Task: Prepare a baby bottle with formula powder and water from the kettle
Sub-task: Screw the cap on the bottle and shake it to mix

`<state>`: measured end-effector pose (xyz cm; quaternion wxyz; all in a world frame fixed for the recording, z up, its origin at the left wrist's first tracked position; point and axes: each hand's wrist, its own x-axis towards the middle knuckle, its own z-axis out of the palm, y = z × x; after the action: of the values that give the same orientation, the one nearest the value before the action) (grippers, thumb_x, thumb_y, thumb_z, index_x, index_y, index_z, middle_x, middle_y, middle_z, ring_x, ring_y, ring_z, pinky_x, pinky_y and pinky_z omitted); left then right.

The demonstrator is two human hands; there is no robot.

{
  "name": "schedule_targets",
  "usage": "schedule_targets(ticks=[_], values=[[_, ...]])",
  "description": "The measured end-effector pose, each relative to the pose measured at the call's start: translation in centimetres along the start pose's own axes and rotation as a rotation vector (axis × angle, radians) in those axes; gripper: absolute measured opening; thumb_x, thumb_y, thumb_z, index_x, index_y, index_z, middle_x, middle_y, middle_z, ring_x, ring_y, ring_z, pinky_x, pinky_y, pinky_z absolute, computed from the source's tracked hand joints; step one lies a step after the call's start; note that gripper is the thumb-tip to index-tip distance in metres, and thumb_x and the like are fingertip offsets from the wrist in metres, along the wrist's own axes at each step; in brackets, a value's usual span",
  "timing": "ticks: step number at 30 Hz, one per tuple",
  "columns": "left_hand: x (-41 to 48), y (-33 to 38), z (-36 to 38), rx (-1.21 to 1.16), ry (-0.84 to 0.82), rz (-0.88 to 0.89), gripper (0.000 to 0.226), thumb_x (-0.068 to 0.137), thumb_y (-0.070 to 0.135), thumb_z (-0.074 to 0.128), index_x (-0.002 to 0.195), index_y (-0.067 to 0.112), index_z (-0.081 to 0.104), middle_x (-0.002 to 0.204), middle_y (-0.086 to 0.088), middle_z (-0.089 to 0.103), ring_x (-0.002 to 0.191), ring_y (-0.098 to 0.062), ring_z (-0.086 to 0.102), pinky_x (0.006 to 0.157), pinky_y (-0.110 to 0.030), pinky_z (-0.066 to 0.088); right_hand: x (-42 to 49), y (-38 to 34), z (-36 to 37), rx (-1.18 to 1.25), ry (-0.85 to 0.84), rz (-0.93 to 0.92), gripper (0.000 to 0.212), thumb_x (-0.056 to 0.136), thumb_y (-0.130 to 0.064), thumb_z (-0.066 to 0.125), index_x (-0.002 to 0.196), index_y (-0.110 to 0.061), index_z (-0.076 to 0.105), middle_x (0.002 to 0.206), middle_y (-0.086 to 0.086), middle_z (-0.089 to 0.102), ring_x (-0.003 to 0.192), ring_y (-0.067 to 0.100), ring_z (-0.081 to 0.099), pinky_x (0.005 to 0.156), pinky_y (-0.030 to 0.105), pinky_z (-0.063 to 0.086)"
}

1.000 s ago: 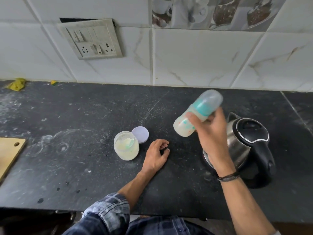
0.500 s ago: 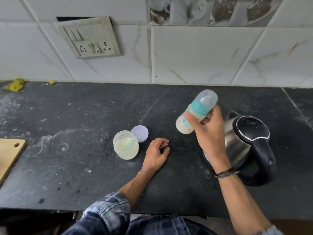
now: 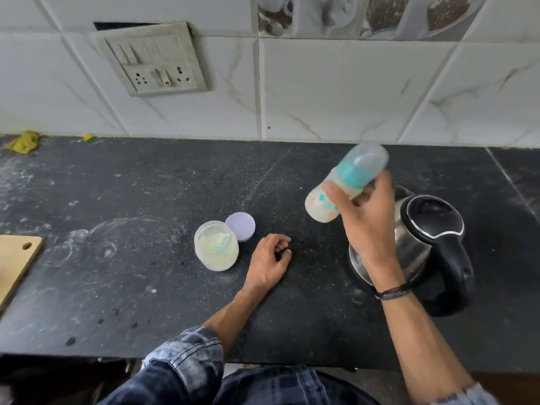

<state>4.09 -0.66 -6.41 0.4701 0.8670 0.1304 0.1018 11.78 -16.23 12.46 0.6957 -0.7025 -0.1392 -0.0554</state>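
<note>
Right hand (image 3: pixel 365 226) grips the bottle (image 3: pixel 353 173), thumb and fingers curled round its middle; the bottle is held in the air above the counter (image 3: pixel 117 200), tilted, its capped teal top toward the wall and its milky base toward the left. Kettle (image 3: pixel 420 241), lid closed, stands just right of the bottle. Left hand (image 3: pixel 268 260) rests on the counter, fingers loosely curled, holding nothing. Open jar (image 3: pixel 216 245) of pale powder stands near the left hand, its lid (image 3: pixel 240 226) just behind it
</note>
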Motion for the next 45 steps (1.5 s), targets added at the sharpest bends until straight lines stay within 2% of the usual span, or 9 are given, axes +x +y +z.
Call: schedule_targets(ticks=[6, 10, 14, 18, 29, 33, 37, 41, 45], values=[[0.3, 0.1, -0.2, 0.001, 0.004, -0.004, 0.024, 0.089, 0.018, 0.067, 0.111, 0.026, 0.066, 0.099, 0.017, 0.062, 0.097, -0.004, 0.058, 0.084, -0.010, 0.044, 0.4, 0.1, -0.1, -0.090, -0.041, 0.038, 0.060, 0.077, -0.049, 0.087, 0.123, -0.032, 0.053, 0.109, -0.016, 0.074, 0.100, 0.009, 0.074, 0.090, 0.042, 0.062], [0.5, 0.0, 0.0, -0.011, 0.005, 0.001, 0.024, 0.088, 0.017, 0.067, 0.111, 0.025, 0.067, 0.098, 0.018, 0.062, 0.097, -0.004, 0.057, 0.083, -0.008, 0.042, -0.4, -0.4, -0.3, 0.100, 0.086, -0.093, 0.056, 0.085, -0.036, 0.087, 0.129, -0.029, 0.052, 0.118, -0.015, 0.072, 0.108, 0.012, 0.073, 0.089, 0.027, 0.060], [0.3, -0.1, 0.0, -0.001, -0.002, -0.014, 0.023, 0.088, 0.022, 0.066, 0.110, 0.029, 0.066, 0.098, 0.019, 0.061, 0.096, -0.004, 0.058, 0.084, -0.009, 0.044, -0.3, -0.2, -0.1, -0.057, -0.006, 0.000, 0.061, 0.079, -0.045, 0.088, 0.126, -0.030, 0.053, 0.111, -0.019, 0.073, 0.102, 0.010, 0.074, 0.088, 0.036, 0.062], [0.6, -0.1, 0.1, -0.017, 0.002, -0.006, 0.024, 0.087, 0.027, 0.063, 0.110, 0.034, 0.064, 0.098, 0.020, 0.061, 0.097, -0.004, 0.058, 0.083, -0.008, 0.043, -1.1, -0.2, -0.3, 0.078, 0.124, -0.144, 0.058, 0.088, -0.033, 0.085, 0.133, -0.028, 0.049, 0.121, -0.018, 0.071, 0.110, 0.010, 0.072, 0.089, 0.024, 0.059], [0.4, -0.1, 0.0, -0.007, 0.009, -0.015, 0.024, 0.087, 0.026, 0.064, 0.109, 0.033, 0.064, 0.098, 0.019, 0.062, 0.097, -0.004, 0.058, 0.084, -0.009, 0.044, -0.2, -0.2, 0.7, -0.151, -0.084, 0.012, 0.059, 0.077, -0.054, 0.086, 0.122, -0.037, 0.052, 0.110, -0.022, 0.073, 0.101, 0.009, 0.073, 0.090, 0.044, 0.061], [0.2, -0.3, -0.1, -0.004, -0.003, -0.007, 0.024, 0.088, 0.023, 0.066, 0.110, 0.034, 0.064, 0.099, 0.019, 0.062, 0.098, -0.003, 0.058, 0.084, -0.008, 0.044, -0.9, -0.2, 0.8, 0.005, 0.053, -0.049, 0.051, 0.082, -0.044, 0.088, 0.121, -0.037, 0.055, 0.114, -0.016, 0.075, 0.104, 0.012, 0.075, 0.086, 0.029, 0.061], [0.2, 0.0, -0.1, 0.005, 0.005, -0.010, 0.023, 0.088, 0.022, 0.065, 0.110, 0.030, 0.065, 0.098, 0.018, 0.062, 0.097, -0.003, 0.058, 0.084, -0.008, 0.043, 0.0, -0.1, 0.7, -0.183, -0.056, 0.052, 0.061, 0.075, -0.057, 0.086, 0.123, -0.035, 0.055, 0.108, -0.020, 0.074, 0.100, 0.007, 0.074, 0.088, 0.042, 0.062], [0.2, 0.1, -0.2, -0.008, -0.001, -0.006, 0.023, 0.090, 0.020, 0.066, 0.110, 0.030, 0.065, 0.099, 0.018, 0.062, 0.097, -0.003, 0.058, 0.084, -0.008, 0.043, -0.8, -0.3, 0.6, -0.031, 0.094, -0.071, 0.053, 0.084, -0.044, 0.087, 0.124, -0.037, 0.053, 0.117, -0.016, 0.073, 0.105, 0.012, 0.074, 0.086, 0.028, 0.060], [-0.1, 0.1, -0.2, 0.014, -0.001, -0.013, 0.023, 0.089, 0.018, 0.066, 0.111, 0.027, 0.066, 0.099, 0.018, 0.061, 0.096, -0.004, 0.058, 0.084, -0.010, 0.043, 0.1, -0.1, 0.6, -0.282, -0.107, 0.066, 0.061, 0.073, -0.062, 0.084, 0.120, -0.038, 0.054, 0.108, -0.021, 0.073, 0.099, 0.005, 0.072, 0.090, 0.046, 0.061]])
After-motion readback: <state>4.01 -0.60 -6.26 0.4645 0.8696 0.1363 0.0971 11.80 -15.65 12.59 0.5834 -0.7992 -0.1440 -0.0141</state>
